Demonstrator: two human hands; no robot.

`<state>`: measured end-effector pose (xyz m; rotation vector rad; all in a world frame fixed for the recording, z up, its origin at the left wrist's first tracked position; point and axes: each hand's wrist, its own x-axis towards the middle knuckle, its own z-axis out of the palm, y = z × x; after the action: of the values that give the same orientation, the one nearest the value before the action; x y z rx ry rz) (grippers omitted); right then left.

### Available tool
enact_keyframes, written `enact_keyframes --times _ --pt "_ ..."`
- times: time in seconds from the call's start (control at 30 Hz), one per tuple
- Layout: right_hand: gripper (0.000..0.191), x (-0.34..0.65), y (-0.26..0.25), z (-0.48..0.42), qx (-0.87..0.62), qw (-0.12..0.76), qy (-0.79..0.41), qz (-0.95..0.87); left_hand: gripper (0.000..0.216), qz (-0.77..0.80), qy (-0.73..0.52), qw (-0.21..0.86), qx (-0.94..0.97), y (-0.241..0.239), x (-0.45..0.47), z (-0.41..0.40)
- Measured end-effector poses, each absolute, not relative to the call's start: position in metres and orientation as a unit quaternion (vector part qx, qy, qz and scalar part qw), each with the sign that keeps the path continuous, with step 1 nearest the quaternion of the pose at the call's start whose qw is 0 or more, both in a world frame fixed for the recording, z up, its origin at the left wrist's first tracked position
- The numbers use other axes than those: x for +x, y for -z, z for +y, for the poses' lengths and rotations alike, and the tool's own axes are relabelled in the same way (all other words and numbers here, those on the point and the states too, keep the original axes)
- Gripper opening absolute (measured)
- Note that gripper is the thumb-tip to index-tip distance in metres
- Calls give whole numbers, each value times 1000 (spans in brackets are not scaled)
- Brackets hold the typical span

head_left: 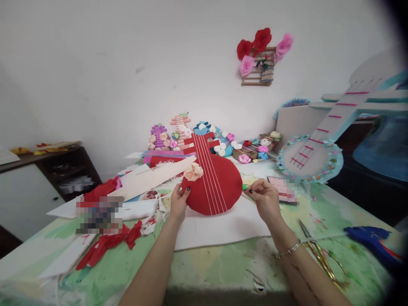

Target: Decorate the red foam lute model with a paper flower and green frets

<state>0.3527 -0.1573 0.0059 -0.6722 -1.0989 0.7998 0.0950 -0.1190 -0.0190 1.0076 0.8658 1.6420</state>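
Note:
A red lute-shaped craft [219,180] with white strings down its front stands tilted over the white board [223,233]. My left hand [179,202] grips its lower left edge, thumb on the front just below a peach crepe flower [193,171] at the craft's left side. At the craft's right edge, my right hand [263,197] pinches with thumb and fingertips. A small bright green piece [245,187] shows at those fingertips; its kind is too small to make out.
Gold-handled scissors [318,255] and a blue glue gun [369,238] lie at the right. Red crepe scraps [111,244] and a cream strip [153,178] lie left. A large pale lute craft [314,155] rises at the right; several smaller decorated ones line the wall.

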Motion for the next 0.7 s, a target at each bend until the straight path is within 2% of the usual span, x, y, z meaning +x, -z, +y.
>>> enact_keyframes --times 0.17,0.33,0.43,0.63,0.7 --pt "26 353 -7 -158 -306 722 -377 -494 48 365 -680 493 402 23 93 -116" --pt "13 355 -1 -151 -349 725 -343 -485 40 365 -709 480 365 30 90 -110" --pt "16 357 2 -147 -377 724 -325 -478 31 372 -719 479 338 26 87 -99" --pt "31 359 4 -143 -404 740 -310 -440 17 388 -750 447 294 -16 56 -50" --pt "31 358 5 -143 -410 743 -306 -432 15 395 -758 435 284 -33 42 -30"
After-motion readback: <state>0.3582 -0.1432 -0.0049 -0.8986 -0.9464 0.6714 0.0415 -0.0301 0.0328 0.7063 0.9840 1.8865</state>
